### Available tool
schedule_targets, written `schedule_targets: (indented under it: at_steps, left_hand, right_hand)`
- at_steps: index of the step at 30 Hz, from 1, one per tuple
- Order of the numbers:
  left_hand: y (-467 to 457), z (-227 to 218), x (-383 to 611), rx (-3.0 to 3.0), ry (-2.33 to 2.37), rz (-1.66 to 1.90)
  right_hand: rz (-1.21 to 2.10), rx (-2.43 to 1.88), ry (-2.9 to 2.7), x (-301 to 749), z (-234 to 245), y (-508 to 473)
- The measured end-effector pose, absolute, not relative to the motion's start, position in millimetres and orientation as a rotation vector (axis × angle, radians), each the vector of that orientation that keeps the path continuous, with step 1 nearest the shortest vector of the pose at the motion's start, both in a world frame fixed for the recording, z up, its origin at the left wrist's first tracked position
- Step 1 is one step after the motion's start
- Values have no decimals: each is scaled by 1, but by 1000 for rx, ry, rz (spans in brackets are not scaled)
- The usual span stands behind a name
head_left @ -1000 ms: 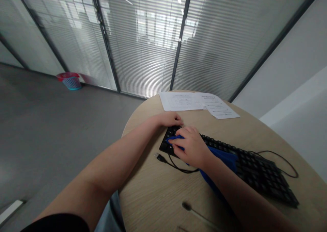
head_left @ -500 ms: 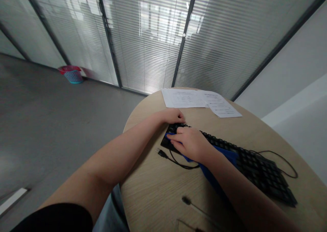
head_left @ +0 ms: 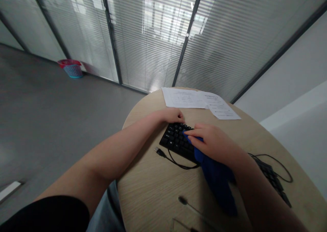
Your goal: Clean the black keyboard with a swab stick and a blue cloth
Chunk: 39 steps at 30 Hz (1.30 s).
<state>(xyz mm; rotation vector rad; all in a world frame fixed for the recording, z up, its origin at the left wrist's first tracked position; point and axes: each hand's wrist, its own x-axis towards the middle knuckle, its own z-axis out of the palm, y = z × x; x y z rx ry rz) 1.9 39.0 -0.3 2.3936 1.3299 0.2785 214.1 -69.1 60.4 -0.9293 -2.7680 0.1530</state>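
A black keyboard (head_left: 180,142) lies slantwise on the round wooden table, its middle hidden by my right hand and forearm. My left hand (head_left: 174,115) is closed, with curled fingers gripping the keyboard's far left corner. In my right hand (head_left: 213,140) is a blue cloth (head_left: 217,177), pressed by the fingertips onto the keys at the left part of the keyboard. The rest of the cloth trails over the near edge onto the table. A black USB plug (head_left: 160,152) on a cable rests just in front of the keyboard.
Printed paper sheets (head_left: 186,98) lie at the far side of the table (head_left: 150,191). A thin cable with a dark tip (head_left: 183,200) is near the front. Beyond the table, a red and blue basket (head_left: 73,70) stands on the floor by the glass partition.
My right hand has slid right along the keyboard with the blue cloth, uncovering the keys at the left end. My left hand stays at the corner.
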Motion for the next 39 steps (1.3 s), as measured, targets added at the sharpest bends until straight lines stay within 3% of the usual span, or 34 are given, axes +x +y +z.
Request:
schedule_targets:
  at_steps: [13,20,34,39]
  left_hand:
    - [41,-2,2,2422,1341,286]
    - [40,0,3,2413,1342,286]
    - [39,1,4,2408,1345,282]
    - [41,-1,1,2395,1322,295]
  right_hand:
    - [293,-795,-2956,207,35,-61]
    - [163,-859,-2864,198,25,-60]
    - [188,-910,-2882,192,31,-64]
    - [218,-932,-2830,206,60,-65]
